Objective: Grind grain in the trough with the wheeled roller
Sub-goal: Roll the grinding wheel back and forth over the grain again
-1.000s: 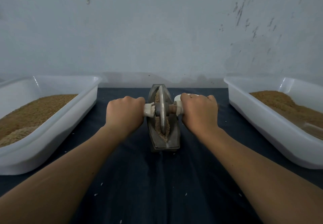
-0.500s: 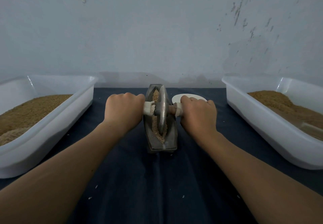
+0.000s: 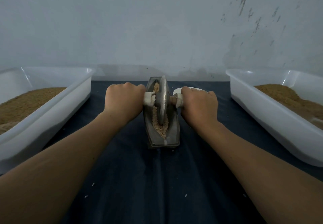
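A narrow grey metal trough (image 3: pixel 172 136) lies lengthwise on the dark cloth in the middle, with pale crushed grain (image 3: pixel 160 128) along its groove. The wheeled roller (image 3: pixel 162 101), a grey metal disc on a cross axle with white-wrapped handles, stands upright in the trough's middle to far part. My left hand (image 3: pixel 125 99) grips the left handle and my right hand (image 3: pixel 199 104) grips the right handle, knuckles up. The handles are mostly hidden inside my fists.
A white plastic tub (image 3: pixel 52 108) with brown grain stands at the left, another white tub (image 3: pixel 272 112) with brown grain at the right. A small white dish (image 3: pixel 177 91) lies behind my right hand. Loose grains dot the dark cloth (image 3: pixel 157 188). A pale wall rises behind.
The wheel has rolled a little further away along the trough, and both hands moved with it. More grain shows at the near end of the groove.
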Available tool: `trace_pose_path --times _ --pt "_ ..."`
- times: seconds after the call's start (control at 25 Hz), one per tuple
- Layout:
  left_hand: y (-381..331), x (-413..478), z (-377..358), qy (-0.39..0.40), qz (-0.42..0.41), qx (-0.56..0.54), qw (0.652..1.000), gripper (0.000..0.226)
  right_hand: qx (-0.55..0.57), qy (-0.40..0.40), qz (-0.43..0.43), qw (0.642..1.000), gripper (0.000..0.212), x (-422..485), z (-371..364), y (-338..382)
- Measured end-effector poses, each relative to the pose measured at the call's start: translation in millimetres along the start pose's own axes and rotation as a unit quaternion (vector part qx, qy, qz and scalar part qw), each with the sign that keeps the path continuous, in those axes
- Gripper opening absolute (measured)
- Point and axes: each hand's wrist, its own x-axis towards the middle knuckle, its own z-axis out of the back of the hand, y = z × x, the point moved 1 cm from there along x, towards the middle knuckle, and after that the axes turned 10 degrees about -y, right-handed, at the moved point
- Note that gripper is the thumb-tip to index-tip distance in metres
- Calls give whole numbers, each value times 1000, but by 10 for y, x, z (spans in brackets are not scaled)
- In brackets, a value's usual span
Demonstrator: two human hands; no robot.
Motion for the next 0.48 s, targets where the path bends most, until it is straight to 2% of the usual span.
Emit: trace_pose_path --times 0.48 --pt "0 22 -100 -4 20 -10 1000 22 -32 26 17 999 19 134 -116 0"
